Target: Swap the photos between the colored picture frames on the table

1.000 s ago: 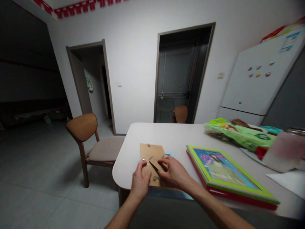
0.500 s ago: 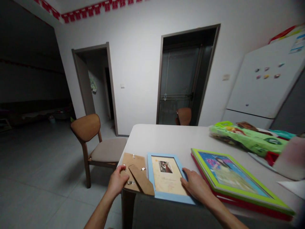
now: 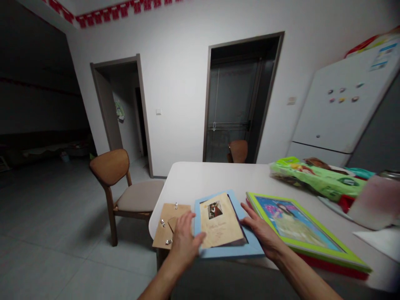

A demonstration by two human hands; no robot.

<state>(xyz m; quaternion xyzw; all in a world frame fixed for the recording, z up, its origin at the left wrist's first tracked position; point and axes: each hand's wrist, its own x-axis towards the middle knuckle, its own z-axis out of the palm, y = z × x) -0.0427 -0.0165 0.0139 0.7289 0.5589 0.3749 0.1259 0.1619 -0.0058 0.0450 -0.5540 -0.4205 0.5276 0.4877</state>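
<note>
A light blue photo frame (image 3: 233, 251) is at the table's front edge, slightly raised and tilted. In its opening, a cream printed sheet (image 3: 220, 231) with a small picture sits askew, dark gaps showing along its right side. My right hand (image 3: 261, 231) grips the frame's right side, the fingers partly hidden. Over the left side is my left hand (image 3: 185, 238), fingers apart, thumb by the sheet's lower left corner. Partly under that hand lies a brown backing board (image 3: 160, 238) with metal clips; its stand is mostly covered.
To the right, a green photo frame (image 3: 325, 246) with a portrait lies on a red one (image 3: 337, 268). Behind are a green plastic package (image 3: 321, 179) and a pinkish container (image 3: 376, 202). A wooden chair (image 3: 112, 168) stands left of the white table (image 3: 200, 177).
My left hand has moved right from the backing board to the blue frame. The frame has lifted and tilted, and the sheet inside has shifted askew.
</note>
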